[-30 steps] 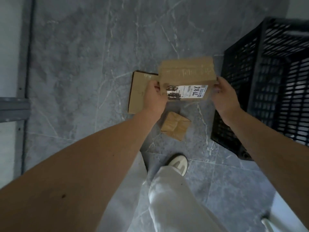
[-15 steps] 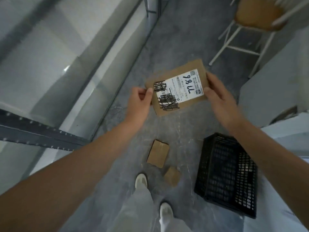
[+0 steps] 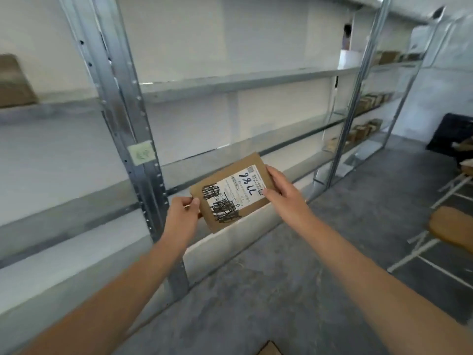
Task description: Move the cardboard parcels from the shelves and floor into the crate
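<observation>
Metal shelving [image 3: 122, 129] stands just beyond the grip. A dark boxy shape [image 3: 453, 134], possibly the crate, sits well off to the grip's right, so the right hand [image 3: 284, 193] is nearer it. The flat parcel [image 3: 230, 193] is held in the air between 2 hands, long axis running lower-left to upper-right: the left hand [image 3: 183, 213] pinches its low end, the right clasps the high end.

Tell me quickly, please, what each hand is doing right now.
Left hand: pinches the cardboard parcel at its left edge.
Right hand: grips its right edge.
</observation>
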Motion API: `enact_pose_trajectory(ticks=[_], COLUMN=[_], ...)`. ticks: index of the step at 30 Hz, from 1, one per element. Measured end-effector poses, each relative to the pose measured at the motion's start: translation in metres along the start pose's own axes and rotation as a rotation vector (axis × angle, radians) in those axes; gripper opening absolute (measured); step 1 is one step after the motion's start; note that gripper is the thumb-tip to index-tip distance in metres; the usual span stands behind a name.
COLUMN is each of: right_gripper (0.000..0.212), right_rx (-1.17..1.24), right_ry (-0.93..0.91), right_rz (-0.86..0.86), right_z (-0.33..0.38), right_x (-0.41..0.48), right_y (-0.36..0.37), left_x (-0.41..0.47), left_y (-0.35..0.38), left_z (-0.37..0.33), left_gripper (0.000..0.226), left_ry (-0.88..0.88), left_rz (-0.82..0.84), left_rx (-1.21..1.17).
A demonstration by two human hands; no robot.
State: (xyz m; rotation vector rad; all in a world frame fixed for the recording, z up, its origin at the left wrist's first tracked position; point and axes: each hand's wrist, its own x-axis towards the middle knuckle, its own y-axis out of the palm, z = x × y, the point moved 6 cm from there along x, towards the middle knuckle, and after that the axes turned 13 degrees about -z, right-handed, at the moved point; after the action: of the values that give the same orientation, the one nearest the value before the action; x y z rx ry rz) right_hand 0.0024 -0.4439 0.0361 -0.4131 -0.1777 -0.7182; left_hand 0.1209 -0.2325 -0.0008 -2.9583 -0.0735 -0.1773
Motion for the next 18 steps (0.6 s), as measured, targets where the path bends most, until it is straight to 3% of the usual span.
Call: enact_pose_trajectory(ticks=[8, 18], right_gripper=[0.050, 0.051], right_rx=[0.030, 0.101], right_ry=[-0.137, -0.155], right_rz=[0.188, 0.280], right_z=[0.145, 0.220], right_x=[0.004, -0.043], right_y=[0.091, 0.171], left_x=[0.031, 0.041], left_y=[-0.149, -0.270], left_z=[-0.062, -0.070], left_gripper=[0.016, 0.019], left_ry=[-0.012, 0.087], left_rz=[-0.214, -0.392], left_rx=[-0.144, -0.161])
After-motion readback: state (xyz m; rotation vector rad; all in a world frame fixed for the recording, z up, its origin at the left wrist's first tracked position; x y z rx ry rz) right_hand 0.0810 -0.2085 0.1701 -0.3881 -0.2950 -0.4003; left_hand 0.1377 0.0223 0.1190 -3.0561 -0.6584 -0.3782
